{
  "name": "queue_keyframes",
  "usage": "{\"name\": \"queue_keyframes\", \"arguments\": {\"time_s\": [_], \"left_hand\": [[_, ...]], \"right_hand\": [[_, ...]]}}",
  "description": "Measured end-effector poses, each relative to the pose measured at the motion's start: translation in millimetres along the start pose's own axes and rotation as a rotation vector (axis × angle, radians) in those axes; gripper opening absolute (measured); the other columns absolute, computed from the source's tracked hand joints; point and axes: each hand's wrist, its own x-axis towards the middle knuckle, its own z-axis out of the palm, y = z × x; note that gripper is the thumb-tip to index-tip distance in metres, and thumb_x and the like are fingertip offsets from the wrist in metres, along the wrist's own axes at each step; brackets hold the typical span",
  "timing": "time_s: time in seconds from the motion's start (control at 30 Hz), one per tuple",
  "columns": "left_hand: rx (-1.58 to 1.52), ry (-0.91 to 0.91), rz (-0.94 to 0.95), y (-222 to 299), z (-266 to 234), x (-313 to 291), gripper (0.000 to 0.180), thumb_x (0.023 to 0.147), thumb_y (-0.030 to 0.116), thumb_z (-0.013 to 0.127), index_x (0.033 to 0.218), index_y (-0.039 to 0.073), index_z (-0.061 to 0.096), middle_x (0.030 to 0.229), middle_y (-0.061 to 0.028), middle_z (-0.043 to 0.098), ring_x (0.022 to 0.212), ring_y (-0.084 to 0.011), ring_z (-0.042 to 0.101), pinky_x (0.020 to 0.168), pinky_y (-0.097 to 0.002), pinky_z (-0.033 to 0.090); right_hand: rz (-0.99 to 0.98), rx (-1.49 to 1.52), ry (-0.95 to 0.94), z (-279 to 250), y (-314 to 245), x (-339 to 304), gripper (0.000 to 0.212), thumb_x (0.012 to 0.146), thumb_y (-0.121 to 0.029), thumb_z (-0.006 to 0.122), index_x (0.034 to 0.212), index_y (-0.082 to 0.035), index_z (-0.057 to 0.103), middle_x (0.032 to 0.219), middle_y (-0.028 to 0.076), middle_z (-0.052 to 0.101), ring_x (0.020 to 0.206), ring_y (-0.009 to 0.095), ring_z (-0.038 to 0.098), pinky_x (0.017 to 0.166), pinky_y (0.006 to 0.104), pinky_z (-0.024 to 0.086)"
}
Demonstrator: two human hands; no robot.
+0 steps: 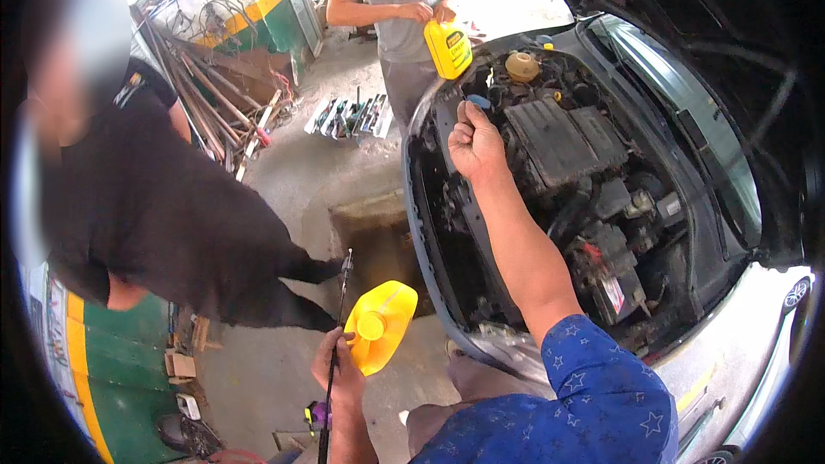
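Observation:
My left hand (342, 368) is closed at the side of a yellow plastic jug (395, 309) with a round yellow cap. A thin black rod (342, 301) with a metallic tip runs past the same hand, and its fingers seem to hold both. Over the front of the open engine bay (563, 142), my right hand (475, 142) is closed, fingertips pinched together. A small blue piece (479, 101) shows just beyond the fingertips. Whether the hand holds it or something thinner cannot be made out.
A person in grey (397, 0) stands beyond the car's front with another yellow jug (449, 47). A person in dark clothes (172, 215) stands on the left. A rectangular floor pit (374, 232) lies by the bumper. The raised hood (713, 43) hangs at upper right.

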Motion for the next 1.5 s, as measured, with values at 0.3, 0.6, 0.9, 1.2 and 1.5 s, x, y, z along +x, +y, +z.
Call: {"name": "queue_keyframes", "arguments": {"time_s": [0.3, 0.6, 0.9, 1.2, 1.5], "left_hand": [[-0.035, -0.067, -0.038, -22, 75, 163, 0.019, 0.102, 0.009, 0.061, 0.113, -0.005, 0.069, 0.093, -0.0123, 0.075, 0.085, -0.0180, 0.072, 0.078, -0.0307, 0.057], [-0.045, -0.216, -0.015, -52, 121, 272, 0.018, 0.103, 0.002, 0.056, 0.114, -0.004, 0.068, 0.096, -0.0106, 0.074, 0.089, -0.0168, 0.072, 0.081, -0.0292, 0.057], [0.025, -0.246, 0.011, -76, 135, 311, 0.021, 0.104, 0.008, 0.056, 0.115, -0.006, 0.066, 0.096, -0.0149, 0.074, 0.087, -0.0202, 0.072, 0.080, -0.0316, 0.058], [0.001, -0.202, -0.009, -73, 119, 296, 0.019, 0.104, 0.006, 0.056, 0.114, -0.005, 0.066, 0.096, -0.0135, 0.073, 0.090, -0.0199, 0.071, 0.084, -0.0320, 0.057], [-0.013, -0.051, -0.045, -47, 48, 200, 0.018, 0.103, 0.006, 0.058, 0.114, -0.004, 0.068, 0.095, -0.0123, 0.074, 0.086, -0.0192, 0.071, 0.082, -0.0322, 0.057]], "right_hand": [[-0.160, -0.069, 0.097, 42, 5, 195, 0.016, 0.095, -0.006, 0.071, 0.103, -0.015, 0.060, 0.092, 0.000, 0.069, 0.056, 0.005, 0.041, 0.051, 0.0211, 0.034], [-0.284, -0.104, 0.162, 52, -6, 319, 0.012, 0.096, -0.009, 0.070, 0.103, -0.013, 0.061, 0.090, -0.004, 0.066, 0.054, 0.005, 0.038, 0.050, 0.0210, 0.033], [-0.339, -0.158, 0.197, 56, -9, 383, 0.009, 0.098, -0.009, 0.067, 0.103, -0.013, 0.061, 0.090, -0.004, 0.065, 0.057, 0.004, 0.044, 0.050, 0.0192, 0.035], [-0.351, -0.157, 0.210, 70, -15, 367, 0.012, 0.096, -0.010, 0.069, 0.103, -0.014, 0.061, 0.082, -0.006, 0.060, 0.056, 0.005, 0.041, 0.049, 0.0206, 0.035], [0.118, -0.448, 0.259, -56, 80, 61, 0.011, 0.093, -0.008, 0.069, 0.092, -0.013, 0.059, 0.068, -0.005, 0.051, 0.045, 0.008, 0.042, 0.039, 0.0239, 0.032]]}}
